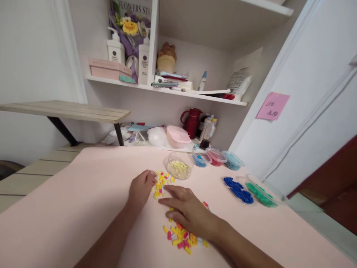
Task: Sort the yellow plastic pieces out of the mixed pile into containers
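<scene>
Small yellow, pink and white building bricks (159, 189) lie in a pile on the pink tabletop, between my two hands. At the pile's left edge is my left hand (141, 189), its fingers curled together; whether a brick is in them is hidden. My right hand (189, 208) reaches across from the right, palm down with fingers spread, its fingertips beside the same pile. Below and partly under it lies a second pile of mixed bricks (182, 238), with orange ones among them. Just beyond the upper pile sits a round clear dish (190, 174) of pale yellow pieces.
Dark blue pieces (240, 190) fill a clear lid at the right, beside a tub of green pieces (260, 194). Further back stand small tubs of blue (199, 160), red (216, 158) and light blue pieces (233, 160). A red jug (192, 123) and pink box (178, 137) stand behind.
</scene>
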Motion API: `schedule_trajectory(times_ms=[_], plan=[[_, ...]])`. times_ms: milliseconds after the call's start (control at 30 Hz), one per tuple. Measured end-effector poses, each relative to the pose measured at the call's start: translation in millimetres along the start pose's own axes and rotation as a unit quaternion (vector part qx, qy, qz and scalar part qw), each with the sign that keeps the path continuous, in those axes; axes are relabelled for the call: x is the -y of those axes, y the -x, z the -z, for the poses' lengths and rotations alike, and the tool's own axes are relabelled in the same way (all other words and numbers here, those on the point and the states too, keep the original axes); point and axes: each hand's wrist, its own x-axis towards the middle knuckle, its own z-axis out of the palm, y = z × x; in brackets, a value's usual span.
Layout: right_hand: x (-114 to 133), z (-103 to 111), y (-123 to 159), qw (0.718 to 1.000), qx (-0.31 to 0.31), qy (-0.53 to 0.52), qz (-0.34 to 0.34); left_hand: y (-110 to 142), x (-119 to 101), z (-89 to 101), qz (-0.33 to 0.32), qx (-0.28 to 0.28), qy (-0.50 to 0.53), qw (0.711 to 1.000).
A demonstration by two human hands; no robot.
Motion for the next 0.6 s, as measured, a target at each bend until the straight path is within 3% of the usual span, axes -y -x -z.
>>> schedule_trajectory(times_ms=[600], plan=[[-1.1,-2.7,-3.7,1.000,0.006,0.006,-0.010,-0.3,0.5,-0.1,0.004,-0.001,-0.005,1.000]])
